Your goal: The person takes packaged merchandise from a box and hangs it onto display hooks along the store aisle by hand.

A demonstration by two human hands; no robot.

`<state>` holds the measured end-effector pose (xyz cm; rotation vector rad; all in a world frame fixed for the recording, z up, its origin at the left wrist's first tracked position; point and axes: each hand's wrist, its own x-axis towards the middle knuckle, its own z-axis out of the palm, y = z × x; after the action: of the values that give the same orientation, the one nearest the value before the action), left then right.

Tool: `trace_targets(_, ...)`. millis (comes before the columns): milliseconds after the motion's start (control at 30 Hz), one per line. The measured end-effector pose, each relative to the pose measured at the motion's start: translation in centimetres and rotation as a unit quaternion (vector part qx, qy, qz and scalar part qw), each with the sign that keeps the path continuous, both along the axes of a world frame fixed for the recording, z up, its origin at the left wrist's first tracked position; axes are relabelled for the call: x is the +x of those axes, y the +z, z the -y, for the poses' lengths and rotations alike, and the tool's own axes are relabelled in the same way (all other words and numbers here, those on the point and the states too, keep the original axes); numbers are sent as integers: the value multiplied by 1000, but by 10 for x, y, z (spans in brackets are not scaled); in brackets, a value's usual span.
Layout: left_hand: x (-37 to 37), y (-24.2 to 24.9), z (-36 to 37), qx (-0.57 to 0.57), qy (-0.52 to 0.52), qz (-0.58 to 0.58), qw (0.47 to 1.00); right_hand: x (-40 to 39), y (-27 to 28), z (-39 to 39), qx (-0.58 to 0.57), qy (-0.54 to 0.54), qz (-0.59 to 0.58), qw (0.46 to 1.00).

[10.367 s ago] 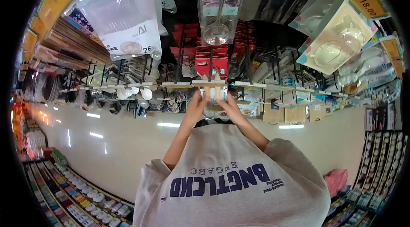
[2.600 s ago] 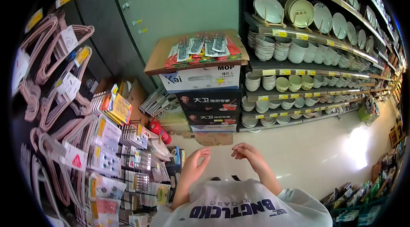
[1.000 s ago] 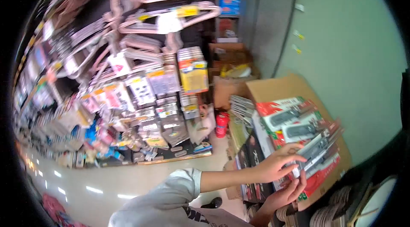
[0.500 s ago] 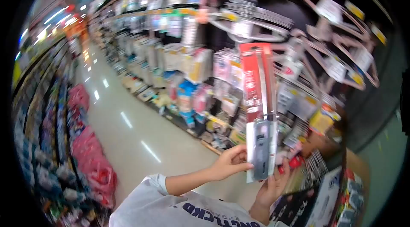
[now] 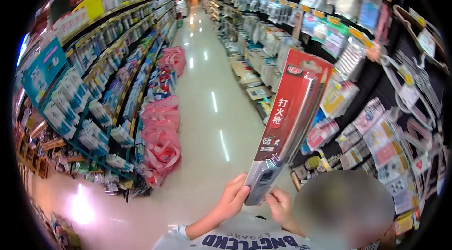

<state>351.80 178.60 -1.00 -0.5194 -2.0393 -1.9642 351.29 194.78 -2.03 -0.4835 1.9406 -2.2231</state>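
A long blister pack (image 5: pixel 287 113) with a red card and Chinese lettering is held upright, tilted to the right at its top. Through the clear plastic show a long metal rod and a dark grey handle. My left hand (image 5: pixel 233 196) grips the pack's lower left edge, thumb in front. My right hand (image 5: pixel 280 205) pinches the lower right edge near the handle end.
An aisle floor (image 5: pixel 202 137) runs ahead between shelves. Pink plastic bags (image 5: pixel 160 142) line the left shelf (image 5: pixel 117 76). Hangers (image 5: pixel 414 99) and packaged goods hang on the right. A blurred round patch (image 5: pixel 346 207) covers the lower right.
The view has swung right-to-left toward the aisle, so the shelves sit further right. The pack now appears larger and leans right; both hands still hold it.
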Motion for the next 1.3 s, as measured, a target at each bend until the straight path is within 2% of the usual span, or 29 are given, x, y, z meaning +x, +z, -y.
trace_targets(67,-12,-13,11,5,27,10,1000,-23,0,13,75,26,-17,997)
trace_targets(167,-39,-34,21,38,38,52,997,-64,-10,21,96,60,-7,994)
trace_targets(233,-63,-30,23,67,30,87,994,-94,-6,25,92,85,1,992)
trace_targets(300,-95,-15,22,117,-38,280,952,-130,-5,25,87,106,6,991)
trace_targets(333,-113,-7,20,114,-37,282,952,-150,-6,22,97,126,-8,987)
trace_targets(367,-131,0,18,165,-68,276,945,-170,-8,20,108,146,-23,983)
trace_targets(500,-212,13,6,292,-124,261,912,-257,3,13,81,145,-80,983)
trace_targets(533,-234,13,1,288,-125,260,913,-279,6,10,93,138,-126,978)
trace_targets(567,-256,9,-5,307,-96,245,914,-301,6,6,107,129,-173,970)
trace_targets(633,-295,5,-14,327,-73,229,914,-340,14,-6,152,130,-187,962)
trace_targets(700,-332,1,-21,265,3,266,927,-379,8,-19,218,134,-220,941)
trace_targets(733,-347,-2,-23,268,0,263,927,-391,7,-20,222,133,-224,940)
trace_targets(800,-373,-11,-22,236,35,317,918,-410,7,-15,142,75,-115,980)
trace_targets(867,-398,-14,-19,233,29,330,914,-433,-2,-13,134,68,-81,985)
trace_targets(933,-422,-18,-18,230,23,346,909,-455,-7,-10,73,55,26,995)
trace_targets(1100,-490,-36,7,222,14,333,916,-524,-26,13,110,45,1,993)
trace_targets(1200,-528,-33,37,198,21,329,923,-562,-33,43,66,42,28,997)
trace_targets(1300,-571,-43,79,180,12,314,932,-595,-30,89,9,8,109,994)
